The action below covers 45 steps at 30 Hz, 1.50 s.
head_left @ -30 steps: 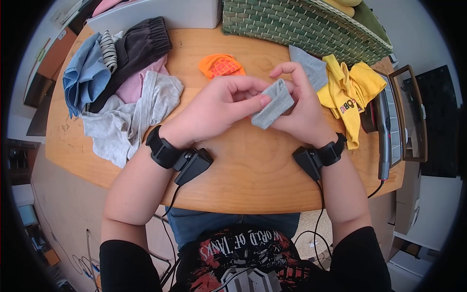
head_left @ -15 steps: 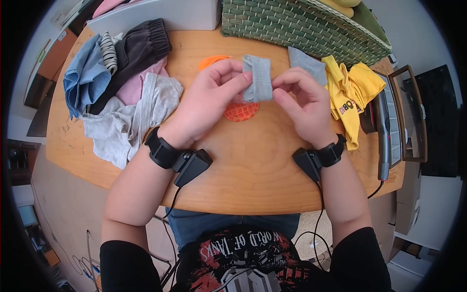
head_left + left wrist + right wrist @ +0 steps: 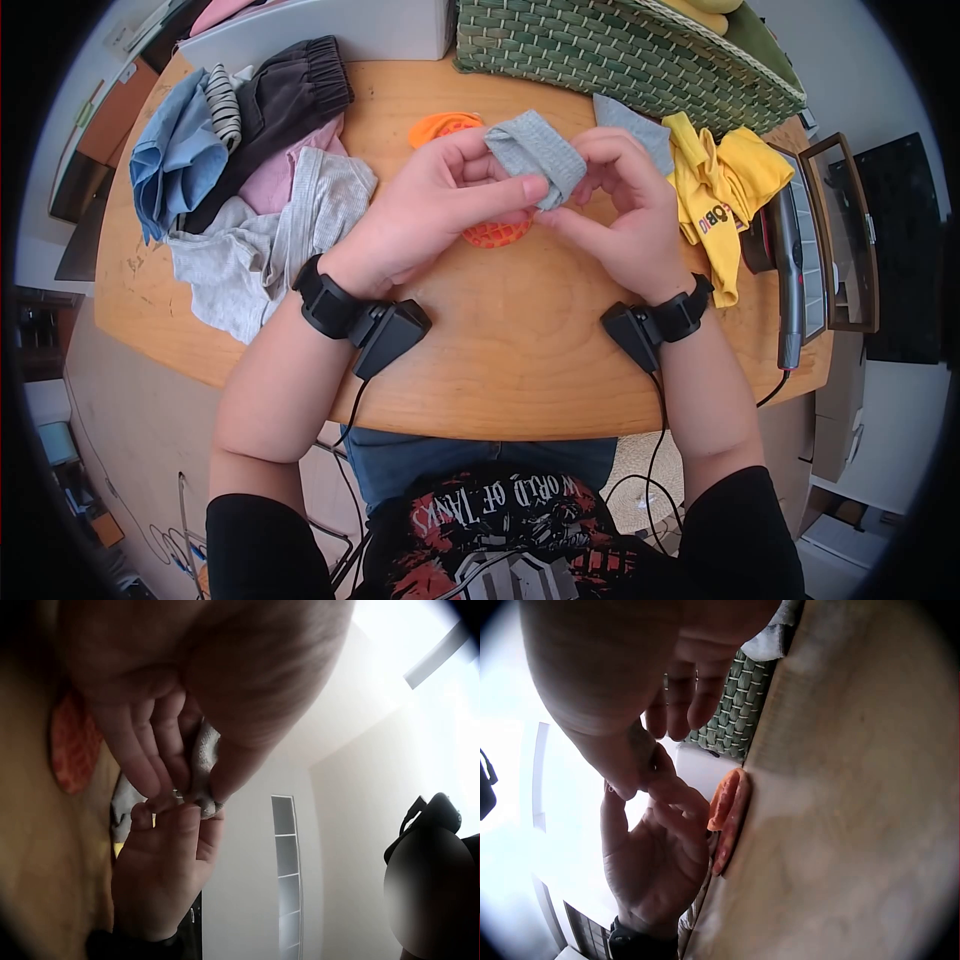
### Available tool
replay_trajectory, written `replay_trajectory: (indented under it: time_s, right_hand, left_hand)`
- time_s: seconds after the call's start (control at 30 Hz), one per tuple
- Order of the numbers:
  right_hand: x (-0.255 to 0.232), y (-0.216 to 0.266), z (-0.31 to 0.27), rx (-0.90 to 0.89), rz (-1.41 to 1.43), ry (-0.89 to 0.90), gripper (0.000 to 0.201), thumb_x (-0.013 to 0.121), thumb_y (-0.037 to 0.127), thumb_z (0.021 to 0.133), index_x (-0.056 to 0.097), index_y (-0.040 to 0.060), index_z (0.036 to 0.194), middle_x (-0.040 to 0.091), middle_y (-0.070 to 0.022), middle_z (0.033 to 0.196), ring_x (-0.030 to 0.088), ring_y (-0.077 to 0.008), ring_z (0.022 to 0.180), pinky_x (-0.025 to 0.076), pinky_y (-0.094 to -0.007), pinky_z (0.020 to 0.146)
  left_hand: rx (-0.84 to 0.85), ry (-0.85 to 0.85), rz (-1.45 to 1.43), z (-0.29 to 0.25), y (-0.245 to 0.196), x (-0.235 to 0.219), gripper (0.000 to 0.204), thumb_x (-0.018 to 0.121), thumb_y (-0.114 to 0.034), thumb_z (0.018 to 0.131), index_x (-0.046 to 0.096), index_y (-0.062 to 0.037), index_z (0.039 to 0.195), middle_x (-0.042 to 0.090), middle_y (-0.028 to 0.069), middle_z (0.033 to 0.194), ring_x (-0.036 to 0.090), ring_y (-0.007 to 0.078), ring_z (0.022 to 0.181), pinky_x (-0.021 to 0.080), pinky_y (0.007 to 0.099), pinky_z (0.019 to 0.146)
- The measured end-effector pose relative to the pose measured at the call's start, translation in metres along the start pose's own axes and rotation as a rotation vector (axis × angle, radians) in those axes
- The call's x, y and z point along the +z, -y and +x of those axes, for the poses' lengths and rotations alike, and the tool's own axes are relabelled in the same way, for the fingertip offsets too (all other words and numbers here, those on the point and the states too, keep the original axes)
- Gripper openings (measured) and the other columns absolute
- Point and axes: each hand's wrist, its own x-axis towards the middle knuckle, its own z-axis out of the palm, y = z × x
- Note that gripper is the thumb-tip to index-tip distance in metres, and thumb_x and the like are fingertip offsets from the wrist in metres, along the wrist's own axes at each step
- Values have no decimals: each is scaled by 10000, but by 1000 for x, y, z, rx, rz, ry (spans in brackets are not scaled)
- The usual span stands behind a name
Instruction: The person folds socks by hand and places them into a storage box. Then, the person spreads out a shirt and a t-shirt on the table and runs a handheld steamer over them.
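Observation:
A small folded grey ribbed cloth is held above the table in the head view. My left hand pinches its lower edge, thumb on top and fingers behind. My right hand has its thumb and fingers at the cloth's right side, gripping its edge. In the left wrist view the grey cloth shows between the left thumb and fingers, and the right hand's fingertips meet its lower end. Below the hands lies an orange and red patterned item, partly covered by the left hand.
Blue, black, pink and light grey clothes are heaped at the left. A yellow garment and a grey cloth lie at the right, beside a grey device. A green woven basket and a white box stand behind.
The grey cloth moved up and left from between the hands, turning on the way, and now tilts the other way. The hands shifted with it, and the right fingers closed in on it again.

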Motion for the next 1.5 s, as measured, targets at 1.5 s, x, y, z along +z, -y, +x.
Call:
replay_trajectory:
  time_s: [1.5]
  right_hand:
    - [-2, -5, 0, -37, -87, -114, 185, 745, -53, 794, 623, 26, 908, 663, -75, 1068, 655, -164, 994, 556, -291, 828]
  left_hand:
    - [79, -79, 80, 2, 4, -2, 394, 715, -47, 928, 568, -17, 1292, 666, 68, 1185, 669, 112, 1033, 532, 246, 902]
